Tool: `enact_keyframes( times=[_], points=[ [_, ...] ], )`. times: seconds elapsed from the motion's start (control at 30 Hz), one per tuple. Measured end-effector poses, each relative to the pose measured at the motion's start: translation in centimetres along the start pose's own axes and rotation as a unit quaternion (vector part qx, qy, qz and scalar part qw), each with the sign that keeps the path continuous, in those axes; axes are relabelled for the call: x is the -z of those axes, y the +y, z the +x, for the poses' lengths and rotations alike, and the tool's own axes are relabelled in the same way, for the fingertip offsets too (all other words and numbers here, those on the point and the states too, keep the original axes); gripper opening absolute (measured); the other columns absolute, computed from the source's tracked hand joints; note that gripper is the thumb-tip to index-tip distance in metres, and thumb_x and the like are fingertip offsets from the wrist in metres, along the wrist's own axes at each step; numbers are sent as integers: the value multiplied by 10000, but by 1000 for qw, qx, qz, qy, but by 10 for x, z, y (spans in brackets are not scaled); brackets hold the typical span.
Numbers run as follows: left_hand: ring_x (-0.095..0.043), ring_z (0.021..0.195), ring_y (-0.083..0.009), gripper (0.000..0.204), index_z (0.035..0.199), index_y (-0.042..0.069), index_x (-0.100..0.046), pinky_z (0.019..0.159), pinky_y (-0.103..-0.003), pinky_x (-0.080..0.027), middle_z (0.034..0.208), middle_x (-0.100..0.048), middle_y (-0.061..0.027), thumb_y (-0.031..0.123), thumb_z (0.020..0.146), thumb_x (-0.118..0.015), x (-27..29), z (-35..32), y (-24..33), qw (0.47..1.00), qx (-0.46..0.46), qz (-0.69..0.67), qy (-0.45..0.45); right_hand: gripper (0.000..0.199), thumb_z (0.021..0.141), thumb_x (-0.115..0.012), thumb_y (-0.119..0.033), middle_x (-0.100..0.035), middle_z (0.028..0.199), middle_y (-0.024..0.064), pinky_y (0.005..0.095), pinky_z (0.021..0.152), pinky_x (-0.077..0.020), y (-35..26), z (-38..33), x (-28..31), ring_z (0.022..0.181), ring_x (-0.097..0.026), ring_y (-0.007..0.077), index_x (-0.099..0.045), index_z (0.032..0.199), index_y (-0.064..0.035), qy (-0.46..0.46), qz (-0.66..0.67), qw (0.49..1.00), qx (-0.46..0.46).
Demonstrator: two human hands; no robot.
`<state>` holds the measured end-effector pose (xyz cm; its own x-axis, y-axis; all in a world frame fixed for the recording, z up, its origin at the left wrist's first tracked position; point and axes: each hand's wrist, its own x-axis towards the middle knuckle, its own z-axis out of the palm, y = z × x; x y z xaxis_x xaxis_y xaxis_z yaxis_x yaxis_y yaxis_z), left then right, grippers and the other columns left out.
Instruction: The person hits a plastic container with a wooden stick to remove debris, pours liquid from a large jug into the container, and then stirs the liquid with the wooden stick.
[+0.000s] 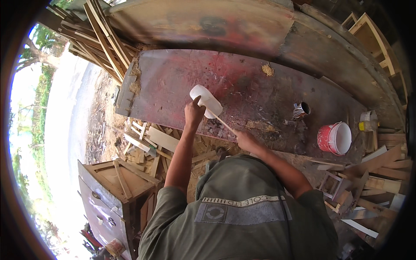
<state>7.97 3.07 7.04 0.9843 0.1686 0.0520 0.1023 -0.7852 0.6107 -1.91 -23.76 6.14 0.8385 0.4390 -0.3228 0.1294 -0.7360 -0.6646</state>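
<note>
My left hand [195, 113] is closed on a white plastic container [207, 99], rounded and tilted over the workbench. One finger lies along its side. In my right hand [248, 141] is a thin pale wooden stick [226, 125], gripped near its lower end. The stick slants up to the left, and its far end meets the container's lower edge. Whether the tip goes inside is hidden. Beneath both hands spreads the bench top [173, 86], dark and stained with red.
To the right stand a paint-smeared can [301, 110] and a red bucket [334, 138] with a white rim. Wood offcuts [162, 139] litter the ground by my left arm. A wooden cabinet [117, 182] is at lower left; long boards [102, 39] lean at upper left.
</note>
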Motion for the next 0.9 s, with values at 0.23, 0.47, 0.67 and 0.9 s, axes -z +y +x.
enact_keyframes(
  times=[0.23, 0.47, 0.67, 0.9],
  points=[
    [-709, 595, -253, 555, 1318, 37, -663, 638, -395, -567, 664, -688, -176, 129, 771, -656, -3, -9, -17, 1000, 19, -5, 21, 490, 916, -492, -14, -653, 1109, 296, 523, 896, -522, 7, 3, -7, 1057, -633, 456, -526, 1403, 30, 79, -67, 995, -5],
    [-688, 537, -191, 563, 1355, 6, -628, 570, -351, -558, 609, -669, -131, 109, 802, -636, -10, -28, -30, 994, 73, -51, 62, 581, 898, -465, 19, -593, 1217, 364, 524, 920, -523, -31, 10, 3, 1078, -626, 492, -431, 1478, 32, -109, 30, 994, -8],
    [-675, 527, -172, 640, 1468, 22, -520, 546, -340, -555, 618, -674, -120, 60, 834, -599, -3, -45, -25, 988, 122, -87, 27, 572, 913, -453, -3, -595, 1221, 345, 542, 930, -514, -14, 15, -15, 1103, -621, 499, -428, 1484, 20, 34, -82, 996, 2],
    [-682, 540, -177, 653, 1503, 29, -474, 554, -337, -570, 644, -693, -133, 53, 859, -577, -1, -57, -30, 973, 169, -156, 34, 583, 900, -472, -15, -598, 1192, 357, 525, 891, -535, -28, 9, -2, 1054, -641, 494, -423, 1477, 52, -42, -8, 999, 21]
  ],
)
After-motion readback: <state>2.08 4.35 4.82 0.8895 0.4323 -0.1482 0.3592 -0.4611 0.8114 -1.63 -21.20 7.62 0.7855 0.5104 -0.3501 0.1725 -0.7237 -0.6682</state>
